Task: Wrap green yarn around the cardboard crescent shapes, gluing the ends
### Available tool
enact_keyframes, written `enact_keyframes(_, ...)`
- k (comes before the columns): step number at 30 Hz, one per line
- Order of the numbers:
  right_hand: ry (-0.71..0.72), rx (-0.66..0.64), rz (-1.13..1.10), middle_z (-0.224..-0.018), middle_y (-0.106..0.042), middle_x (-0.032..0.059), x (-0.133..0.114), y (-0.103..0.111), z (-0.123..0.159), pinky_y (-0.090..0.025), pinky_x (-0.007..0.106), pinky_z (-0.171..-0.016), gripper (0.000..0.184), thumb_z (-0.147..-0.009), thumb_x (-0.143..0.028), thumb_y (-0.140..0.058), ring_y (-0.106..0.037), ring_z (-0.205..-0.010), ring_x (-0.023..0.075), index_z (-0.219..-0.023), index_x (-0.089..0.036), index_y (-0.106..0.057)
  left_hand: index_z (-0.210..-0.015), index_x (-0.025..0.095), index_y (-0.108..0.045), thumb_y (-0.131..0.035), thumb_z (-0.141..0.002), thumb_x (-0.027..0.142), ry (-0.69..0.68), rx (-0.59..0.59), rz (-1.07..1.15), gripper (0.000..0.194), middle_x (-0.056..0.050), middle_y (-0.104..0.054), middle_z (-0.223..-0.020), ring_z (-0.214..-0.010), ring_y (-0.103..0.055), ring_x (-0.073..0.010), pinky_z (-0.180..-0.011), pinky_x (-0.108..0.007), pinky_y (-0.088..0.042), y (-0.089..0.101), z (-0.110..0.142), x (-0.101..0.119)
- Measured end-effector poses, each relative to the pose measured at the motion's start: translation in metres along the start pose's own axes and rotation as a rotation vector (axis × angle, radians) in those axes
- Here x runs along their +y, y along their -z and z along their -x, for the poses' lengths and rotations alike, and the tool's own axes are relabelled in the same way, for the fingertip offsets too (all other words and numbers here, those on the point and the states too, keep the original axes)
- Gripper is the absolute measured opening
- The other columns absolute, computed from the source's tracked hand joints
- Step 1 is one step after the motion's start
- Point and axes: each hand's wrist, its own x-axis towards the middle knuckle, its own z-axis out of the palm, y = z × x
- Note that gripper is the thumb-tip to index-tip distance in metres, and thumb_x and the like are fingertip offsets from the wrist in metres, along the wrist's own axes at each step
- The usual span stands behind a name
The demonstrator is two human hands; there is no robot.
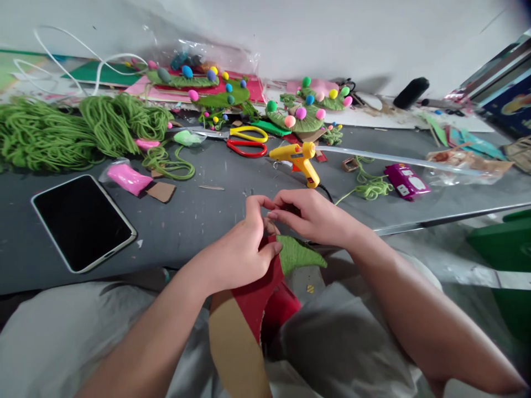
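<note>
My left hand is closed around a curved cardboard piece, red on one face and bare brown on the other, held over my lap. Its upper end is wrapped in green yarn. My right hand meets the left at the top of the piece, fingers pinched on the yarn-wrapped end. Both hands sit at the near edge of the grey table. A yellow glue gun lies just beyond my right hand.
A dark tablet lies left. Green yarn bundles, a pink packet, yellow and red scissors, finished green pieces with coloured pompoms, a purple packet and a long clear glue stick crowd the table.
</note>
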Motion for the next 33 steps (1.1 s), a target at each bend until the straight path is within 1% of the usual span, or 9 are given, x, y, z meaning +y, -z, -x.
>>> enact_keyframes(2, -0.006, 0.015, -0.006, -0.071, -0.060, -0.0020, -0.002, -0.001, 0.000, -0.033, 0.024, -0.060, 0.018, -0.097, -0.027, -0.056, -0.047, -0.063, 0.0096, -0.084, -0.017, -0.063, -0.125, 0.027, -0.030, -0.057, -0.093, 0.026, -0.002, 0.019, -0.007, 0.042, -0.008, -0.063, -0.108, -0.096, -0.064, -0.0226, -0.080, -0.037, -0.047, -0.001, -0.001, -0.003)
enact_keyframes(6, -0.025, 0.068, -0.022, -0.075, -0.064, -0.0008, -0.005, -0.004, 0.000, -0.036, 0.024, -0.061, 0.018, -0.097, -0.028, -0.055, -0.051, -0.065, 0.0104, -0.085, -0.018, -0.064, -0.121, 0.028, -0.030, -0.058, -0.093, 0.026, 0.009, 0.058, -0.016, 0.040, -0.008, -0.063, -0.109, -0.097, -0.066, -0.0228, -0.082, -0.038, -0.047, -0.002, -0.004, -0.008)
enact_keyframes(13, -0.041, 0.078, 0.117, -0.081, -0.068, 0.0020, 0.000, -0.008, -0.001, -0.033, 0.026, -0.061, 0.016, -0.097, -0.027, -0.055, -0.054, -0.070, 0.0130, -0.088, -0.018, -0.065, -0.121, 0.027, -0.031, -0.061, -0.091, 0.025, -0.018, 0.080, 0.020, 0.042, -0.004, -0.064, -0.097, -0.089, -0.067, -0.0210, -0.079, -0.036, -0.048, -0.004, -0.005, -0.012)
enact_keyframes(17, -0.028, 0.075, 0.169, -0.083, -0.070, 0.0022, 0.003, -0.009, -0.002, -0.034, 0.026, -0.064, 0.016, -0.097, -0.026, -0.054, -0.057, -0.073, 0.0139, -0.088, -0.018, -0.065, -0.123, 0.029, -0.027, -0.062, -0.092, 0.026, 0.015, 0.079, 0.035, 0.047, -0.008, -0.064, -0.110, -0.094, -0.070, -0.0218, -0.081, -0.037, -0.050, -0.005, -0.004, -0.009)
enact_keyframes(22, -0.004, 0.067, 0.075, -0.080, -0.069, 0.0015, -0.003, -0.007, 0.000, -0.036, 0.026, -0.064, 0.017, -0.098, -0.026, -0.054, -0.057, -0.070, 0.0129, -0.086, -0.018, -0.063, -0.124, 0.029, -0.025, -0.062, -0.092, 0.027, 0.011, 0.078, 0.064, 0.049, -0.009, -0.064, -0.117, -0.095, -0.070, -0.0205, -0.084, -0.036, -0.050, -0.005, -0.005, -0.008)
enact_keyframes(25, 0.023, 0.098, 0.063, -0.082, -0.069, 0.0022, -0.009, -0.004, 0.004, -0.036, 0.026, -0.064, 0.016, -0.098, -0.027, -0.054, -0.056, -0.071, 0.0135, -0.088, -0.018, -0.064, -0.122, 0.028, -0.028, -0.063, -0.091, 0.026, 0.026, 0.095, 0.107, 0.047, -0.007, -0.066, -0.112, -0.090, -0.069, -0.0184, -0.082, -0.035, -0.049, -0.004, -0.008, -0.011)
enact_keyframes(28, 0.005, 0.127, 0.095, -0.082, -0.068, 0.0023, -0.014, -0.002, 0.010, -0.036, 0.026, -0.064, 0.015, -0.097, -0.028, -0.056, -0.056, -0.071, 0.0137, -0.088, -0.019, -0.063, -0.118, 0.028, -0.031, -0.063, -0.090, 0.026, 0.056, 0.131, 0.174, 0.042, -0.002, -0.067, -0.098, -0.082, -0.065, -0.0159, -0.077, -0.031, -0.048, -0.001, -0.010, -0.015)
enact_keyframes(30, -0.012, 0.126, 0.130, -0.082, -0.068, 0.0022, -0.017, -0.003, 0.015, -0.035, 0.026, -0.062, 0.015, -0.097, -0.029, -0.056, -0.055, -0.069, 0.0134, -0.087, -0.019, -0.063, -0.116, 0.028, -0.035, -0.063, -0.090, 0.027, 0.077, 0.156, 0.215, 0.037, 0.000, -0.066, -0.090, -0.075, -0.061, -0.0148, -0.070, -0.029, -0.046, 0.001, -0.012, -0.016)
enact_keyframes(33, -0.013, 0.100, 0.204, -0.082, -0.069, 0.0031, -0.022, -0.007, 0.022, -0.034, 0.028, -0.062, 0.019, -0.099, -0.032, -0.054, -0.058, -0.070, 0.0143, -0.089, -0.019, -0.064, -0.113, 0.027, -0.043, -0.064, -0.090, 0.031, 0.114, 0.168, 0.257, 0.032, 0.001, -0.065, -0.089, -0.071, -0.058, -0.0148, -0.065, -0.028, -0.044, 0.005, -0.013, -0.017)
